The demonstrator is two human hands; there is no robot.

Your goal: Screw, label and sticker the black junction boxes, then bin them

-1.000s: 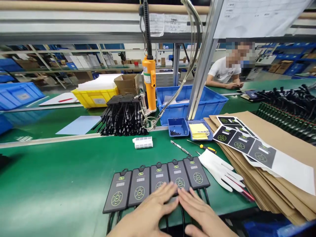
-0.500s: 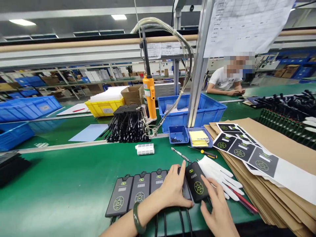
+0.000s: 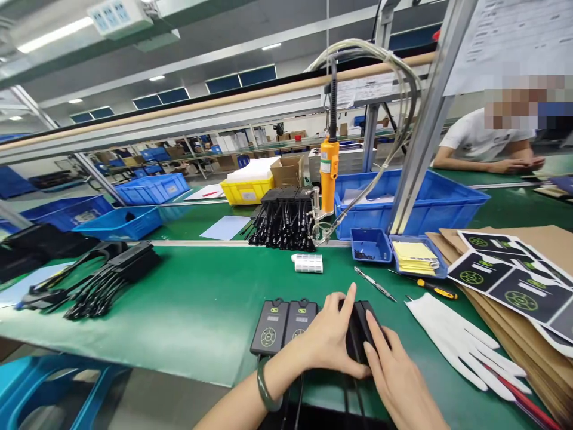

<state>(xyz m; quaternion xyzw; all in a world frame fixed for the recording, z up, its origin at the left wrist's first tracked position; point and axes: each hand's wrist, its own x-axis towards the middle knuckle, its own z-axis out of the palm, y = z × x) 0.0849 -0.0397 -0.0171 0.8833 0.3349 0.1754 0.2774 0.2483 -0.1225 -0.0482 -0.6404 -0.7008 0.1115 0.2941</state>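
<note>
Several black control boxes (image 3: 357, 334) with cables are squeezed together between my hands at the front of the green workbench. My left hand (image 3: 329, 337) grips their left side, thumb low and index finger at the top. On the right side, my right hand (image 3: 396, 361) presses its fingers along the edge. The held boxes look turned up on their sides, and my hands hide part of them. Just left of my left hand, two more control boxes (image 3: 270, 328) lie face up, with green-outlined button pads; the second is partly covered by my hand.
A white glove (image 3: 452, 334) lies right of my hands, near a pen (image 3: 375, 283) and a yellow-black screwdriver (image 3: 436, 289). Behind are a white roll (image 3: 308, 263), a hanging orange electric screwdriver (image 3: 329, 179) and bundled black cabled units (image 3: 286, 221). A co-worker (image 3: 487, 143) sits across.
The view has swung left. The boxes near my hands went from lying face up in a row to being pressed together between both hands. The right hand has moved closer to the left.
</note>
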